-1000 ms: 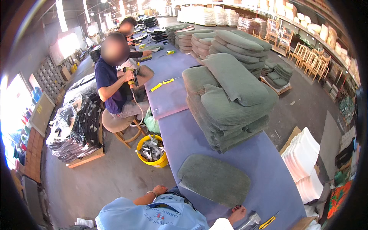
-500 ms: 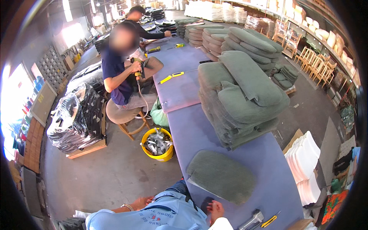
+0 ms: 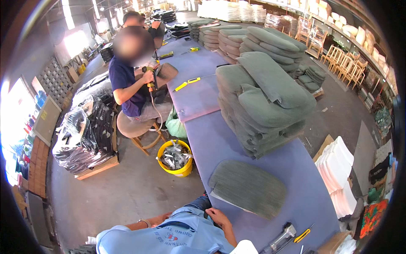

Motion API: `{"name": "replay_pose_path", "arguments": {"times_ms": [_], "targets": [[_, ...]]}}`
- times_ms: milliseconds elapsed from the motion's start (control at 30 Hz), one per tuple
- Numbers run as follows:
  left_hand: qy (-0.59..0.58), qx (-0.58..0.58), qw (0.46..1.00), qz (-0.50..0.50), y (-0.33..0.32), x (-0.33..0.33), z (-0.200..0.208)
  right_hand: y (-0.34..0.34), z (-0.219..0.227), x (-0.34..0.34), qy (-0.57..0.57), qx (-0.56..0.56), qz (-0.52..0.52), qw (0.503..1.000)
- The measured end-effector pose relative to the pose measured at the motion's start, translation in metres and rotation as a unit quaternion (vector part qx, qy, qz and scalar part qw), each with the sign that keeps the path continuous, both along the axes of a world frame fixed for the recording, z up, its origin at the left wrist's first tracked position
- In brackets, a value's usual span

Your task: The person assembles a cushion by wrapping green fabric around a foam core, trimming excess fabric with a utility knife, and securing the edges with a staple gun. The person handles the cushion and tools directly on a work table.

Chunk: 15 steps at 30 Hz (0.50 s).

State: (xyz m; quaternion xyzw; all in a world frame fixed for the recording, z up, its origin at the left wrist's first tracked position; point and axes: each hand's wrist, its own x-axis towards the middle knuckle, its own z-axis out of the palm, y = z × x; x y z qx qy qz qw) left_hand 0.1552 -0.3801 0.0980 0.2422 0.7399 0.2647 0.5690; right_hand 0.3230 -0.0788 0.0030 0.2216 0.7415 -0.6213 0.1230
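Observation:
My right hand (image 3: 218, 216) is at the hem of my light blue shirt, beside the table edge. Its fingers are curled by something dark that I cannot make out. My left hand (image 3: 163, 218) rests at my other side, mostly hidden by the shirt; its fingers do not show. On the table ahead of my right hand lies a grey-green upholstered seat pad (image 3: 249, 189), a pale edge showing beneath it. To the right of that hand are a grey metal tool (image 3: 280, 239), probably a staple gun, and a yellow-handled pointed tool (image 3: 303, 234).
A tall stack of grey-green pads (image 3: 264, 106) stands farther along the blue-grey table (image 3: 228, 144). Beyond it lies a yellow-handled tool (image 3: 187, 84). At the left, a seated co-worker (image 3: 131, 86) holds a nail gun near a yellow bucket (image 3: 174, 158) of scraps. White stacked pieces (image 3: 336, 180) stand right.
My right hand has moved left from beside the table edge to my shirt hem, fingers curling. The view has shifted slightly. The farther co-worker has raised an arm.

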Motion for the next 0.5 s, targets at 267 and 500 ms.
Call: {"name": "replay_pose_path", "arguments": {"times_ms": [267,500], "targets": [[0.009,0.011,0.999,-0.037,0.015,-0.008,0.009,-0.008,-0.028,-0.008,-0.02,-0.064,0.008,0.998],[0.014,0.0,0.999,-0.034,-0.002,-0.017,0.034,-0.008,0.004,0.001,-0.007,-0.066,-0.019,0.998]]}}
